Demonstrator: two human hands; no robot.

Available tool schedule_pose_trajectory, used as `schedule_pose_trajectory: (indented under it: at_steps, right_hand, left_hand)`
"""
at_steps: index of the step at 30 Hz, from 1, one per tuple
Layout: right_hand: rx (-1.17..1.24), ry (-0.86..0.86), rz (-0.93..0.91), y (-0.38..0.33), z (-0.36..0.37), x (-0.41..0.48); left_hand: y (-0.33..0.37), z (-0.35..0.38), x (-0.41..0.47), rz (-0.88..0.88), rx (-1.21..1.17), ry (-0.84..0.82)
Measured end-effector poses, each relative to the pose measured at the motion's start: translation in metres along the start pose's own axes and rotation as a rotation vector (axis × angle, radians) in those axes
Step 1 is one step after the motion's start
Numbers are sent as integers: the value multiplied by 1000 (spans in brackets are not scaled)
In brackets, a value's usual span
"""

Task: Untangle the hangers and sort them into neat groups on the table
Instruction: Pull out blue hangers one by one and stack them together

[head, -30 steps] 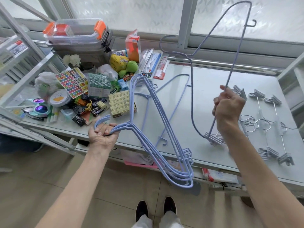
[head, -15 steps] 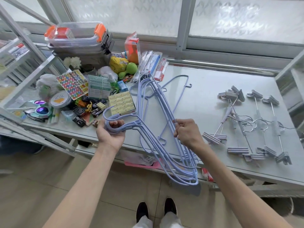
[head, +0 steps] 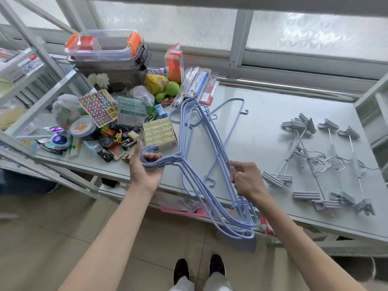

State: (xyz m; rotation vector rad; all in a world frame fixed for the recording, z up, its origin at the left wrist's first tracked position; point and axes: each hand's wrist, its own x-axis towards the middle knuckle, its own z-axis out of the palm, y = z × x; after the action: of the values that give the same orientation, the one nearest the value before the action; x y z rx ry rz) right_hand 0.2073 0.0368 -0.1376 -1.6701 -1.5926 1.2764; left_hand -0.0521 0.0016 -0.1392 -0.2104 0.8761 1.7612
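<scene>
Roughly five blue hangers [head: 218, 141] bundled; one blue hanger [head: 235, 124] loose; about five clip hangers [head: 305, 195].

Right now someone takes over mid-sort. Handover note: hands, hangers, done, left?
Hands: left hand grips the hooks of the blue hanger bundle; right hand pinches its bars.
It hangs past the front edge of the table. A loose blue hanger lies flat behind it. At the right: clip hangers, some overlapping.
Done: kinds separated.
Left: lay the bundle down, add the loose one, tidy the clip hangers.
</scene>
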Motion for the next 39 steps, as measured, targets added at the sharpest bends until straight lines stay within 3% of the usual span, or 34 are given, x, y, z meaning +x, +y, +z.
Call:
schedule_pose_trajectory:
  at_steps: [4,8,12,16,18,25,30,33,39]
  right_hand:
    - [-97,36,-44,-6,-2,-5]
    - [-343,156,-154,-15,-17,-6]
    - [-169,287,37,-13,-25,30]
    - [-140,206,181,8,-9,76]
    - [-168,154,199,-9,7,70]
    - [-360,105,208,-49,47,57]
    - [-163,265,201,-52,37,60]
    - [2,378,76,-49,15,68]
    - [-113,516,-239,-64,-54,67]
  left_hand:
    - [3,11,-4,-10,-66,58]
    - [5,18,-4,-10,-97,124]
    - [13,24,-8,18,-67,109]
    - [34,12,-3,-17,-65,159]
    - [45,5,-3,10,-12,206]
    - [83,-12,-11,87,-55,144]
    - [99,-7,-21,135,-61,85]
    - [104,-11,-14,150,-135,79]
    - [85,-8,-5,130,-105,91]
